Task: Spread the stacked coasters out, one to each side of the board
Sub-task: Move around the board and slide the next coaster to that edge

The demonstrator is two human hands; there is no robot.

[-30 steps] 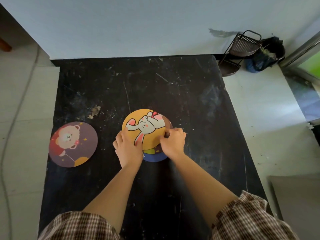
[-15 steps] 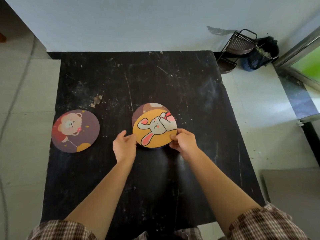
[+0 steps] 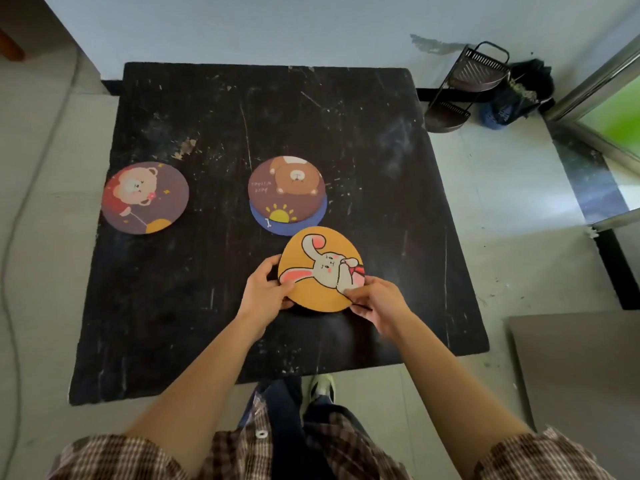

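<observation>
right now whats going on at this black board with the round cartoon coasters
A person is spreading a stack of coasters over the black board. Both hands, left hand and right hand, hold the orange rabbit coaster by its edges at the near side. A purple bear coaster lies at the left side. In the middle, a brown bear coaster sits on a blue coaster, not yet separated.
</observation>
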